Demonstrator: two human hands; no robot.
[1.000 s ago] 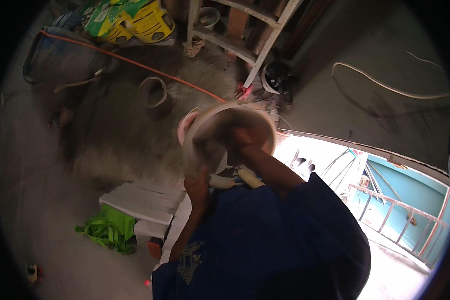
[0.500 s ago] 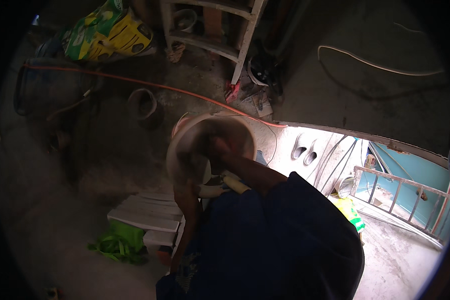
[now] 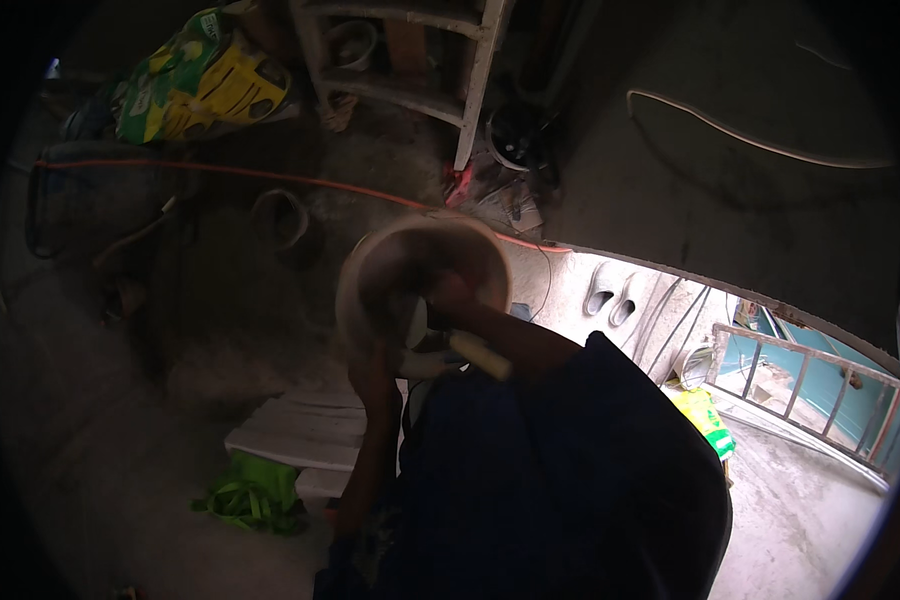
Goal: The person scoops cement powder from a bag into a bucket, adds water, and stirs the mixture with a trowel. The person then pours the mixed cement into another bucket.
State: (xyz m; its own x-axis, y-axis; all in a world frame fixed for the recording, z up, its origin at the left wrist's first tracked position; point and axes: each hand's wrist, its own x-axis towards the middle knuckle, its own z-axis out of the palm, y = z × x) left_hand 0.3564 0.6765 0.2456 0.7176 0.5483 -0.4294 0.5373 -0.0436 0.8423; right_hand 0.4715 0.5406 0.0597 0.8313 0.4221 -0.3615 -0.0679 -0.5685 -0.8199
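Note:
A pale round bucket (image 3: 503, 262) stands in front of me, its inside dark and blurred. My right hand (image 3: 455, 292) reaches down into it; motion and shadow smear its fingers. My left hand (image 3: 372, 366) is closed on the bucket's near left rim, its fingertips lost in the dark. Across the near rim, beneath my right forearm, lies a tool with a pale cylindrical handle (image 3: 482, 356). A light, flat piece (image 3: 417, 322) shows just inside the rim; I cannot tell whether it belongs to that tool.
An orange hose (image 3: 270, 175) runs behind the bucket, below a wooden ladder (image 3: 467, 110). White boards (image 3: 295, 430) and a green bag (image 3: 250, 495) lie at left. Yellow-green sacks (image 3: 205, 85) sit far left. White clogs (image 3: 610, 295) and a second ladder (image 3: 800, 385) are right.
My right hand has shifted slightly within the bucket, and my left hand has moved slightly up along the view. The pale handle now shows more fully. The whole view has tilted a little.

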